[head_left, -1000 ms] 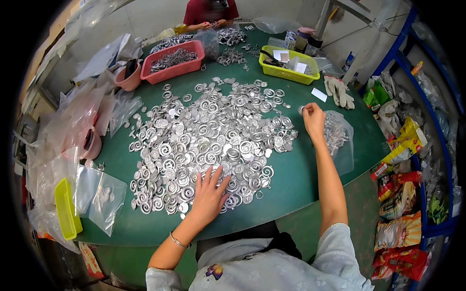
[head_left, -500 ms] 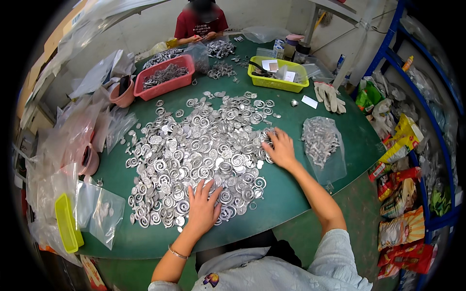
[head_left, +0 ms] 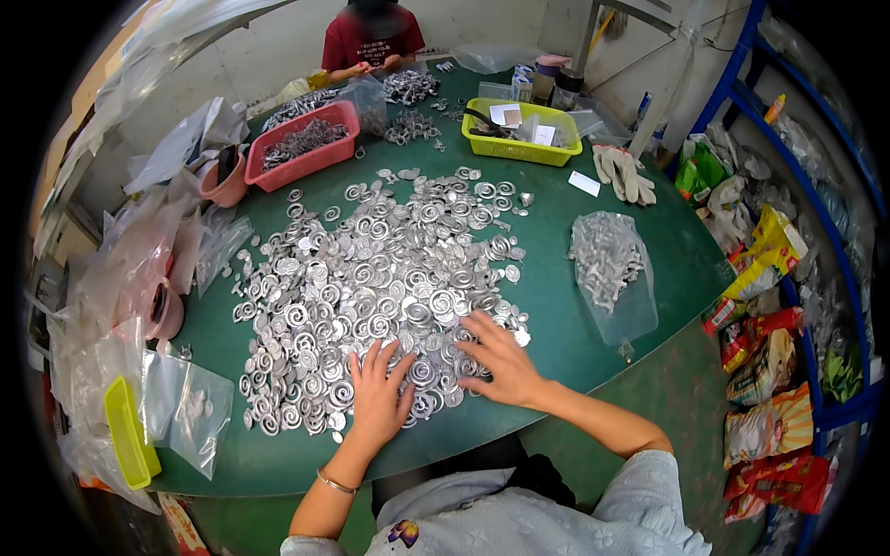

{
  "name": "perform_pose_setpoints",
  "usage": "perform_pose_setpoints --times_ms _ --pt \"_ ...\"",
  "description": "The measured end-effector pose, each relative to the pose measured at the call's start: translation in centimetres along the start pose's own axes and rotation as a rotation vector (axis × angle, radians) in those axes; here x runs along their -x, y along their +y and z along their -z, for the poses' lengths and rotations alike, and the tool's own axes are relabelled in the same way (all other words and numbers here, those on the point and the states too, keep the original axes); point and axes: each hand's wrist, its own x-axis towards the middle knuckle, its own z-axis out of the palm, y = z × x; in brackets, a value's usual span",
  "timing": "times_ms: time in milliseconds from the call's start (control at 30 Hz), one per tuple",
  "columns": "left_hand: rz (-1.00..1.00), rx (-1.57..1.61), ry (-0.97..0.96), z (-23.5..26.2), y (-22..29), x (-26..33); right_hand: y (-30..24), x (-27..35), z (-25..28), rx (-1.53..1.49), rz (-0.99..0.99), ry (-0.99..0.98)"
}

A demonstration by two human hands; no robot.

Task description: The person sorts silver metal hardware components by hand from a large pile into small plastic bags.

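Observation:
A broad, flat pile of silver metal spiral pieces (head_left: 371,269), mixed with small flat discs, covers the middle of the green table. At its near edge rests my left hand (head_left: 378,397), fingers spread over the pieces; a bracelet is on that wrist. My right hand (head_left: 503,363) is over the pile's near right side, fingers apart and pointing left toward my left hand. Neither hand grips a piece. A few discs lie just beyond the right hand at the pile's right edge.
A clear bag of metal parts (head_left: 607,269) lies right, below gloves (head_left: 626,176) and a white card (head_left: 583,183). Beyond stand a red basket (head_left: 264,176) and a yellow-green basket (head_left: 519,148). Plastic bags (head_left: 111,278) crowd the left. A co-worker (head_left: 371,42) sits opposite.
My right hand has moved left and nearer, from the pile's right edge in over its near right part. Some pieces there have shifted. My left hand has barely moved.

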Motion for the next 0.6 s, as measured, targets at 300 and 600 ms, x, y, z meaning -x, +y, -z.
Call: perform_pose_setpoints --times_ms 300,600 --pt "0.012 0.035 0.012 0.0 0.1 -0.1 -1.2 -1.3 -1.3 -0.188 0.135 -0.009" --pt "-0.014 0.004 0.022 -0.4 -0.1 -0.2 8.3 -5.3 2.5 0.262 -0.170 0.241"
